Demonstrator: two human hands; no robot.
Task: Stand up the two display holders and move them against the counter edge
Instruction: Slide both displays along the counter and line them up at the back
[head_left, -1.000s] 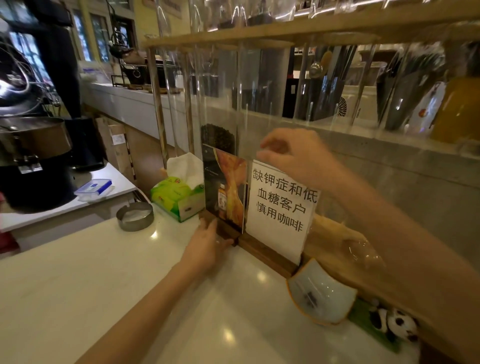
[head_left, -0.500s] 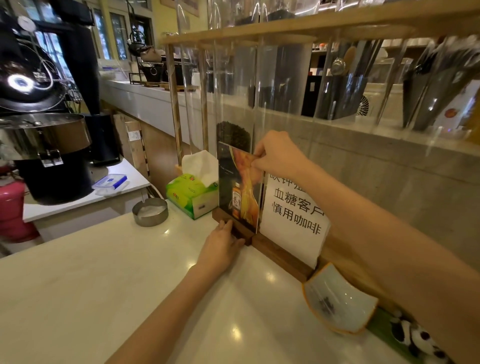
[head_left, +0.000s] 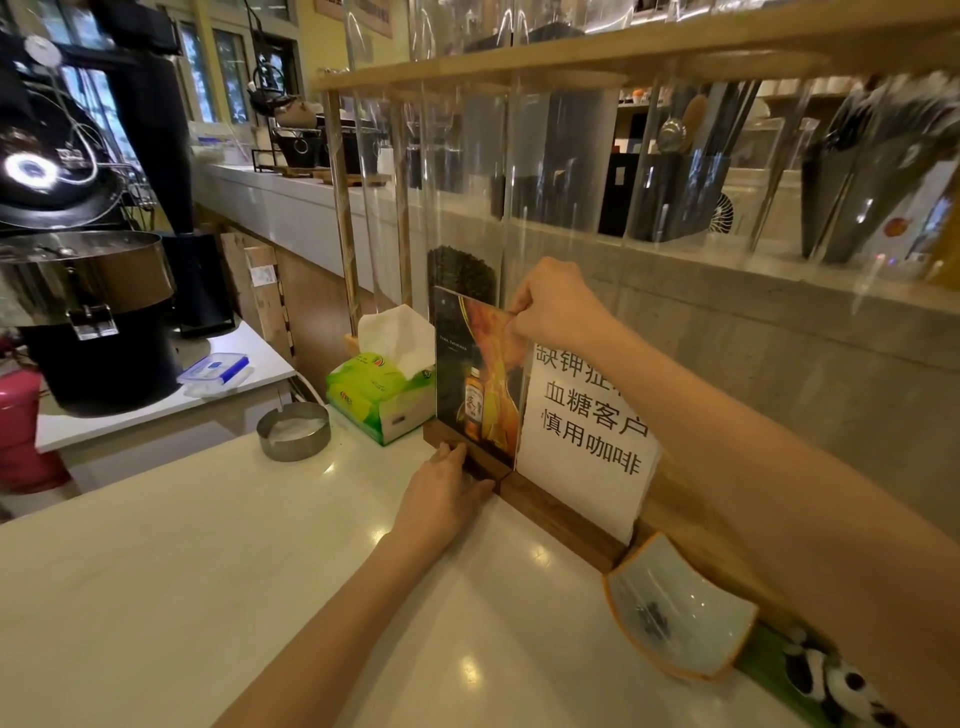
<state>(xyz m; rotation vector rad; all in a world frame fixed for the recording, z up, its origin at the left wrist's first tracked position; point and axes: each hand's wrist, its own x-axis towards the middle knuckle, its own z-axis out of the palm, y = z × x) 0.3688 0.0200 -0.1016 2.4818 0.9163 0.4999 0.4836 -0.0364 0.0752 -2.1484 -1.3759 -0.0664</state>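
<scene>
Two display holders stand upright side by side on wooden bases at the back of the white counter (head_left: 208, 597). The left holder (head_left: 475, 384) shows a dark and orange bottle advert. The right holder (head_left: 587, 441) carries a white sheet with black Chinese characters. My right hand (head_left: 550, 306) pinches the top right corner of the advert holder. My left hand (head_left: 441, 499) presses on that holder's wooden base at the front. Both holders sit close to the wooden rack and concrete wall behind.
A green tissue box (head_left: 382, 395) stands just left of the holders, and a round metal ashtray (head_left: 293, 431) further left. A curved ceramic dish (head_left: 675, 613) and a panda toy (head_left: 831, 680) lie to the right. A black roaster (head_left: 88, 291) stands at far left.
My right hand moved from the white sign's top over to the advert holder's top corner and gripped it. My left hand stayed at the advert holder's base.
</scene>
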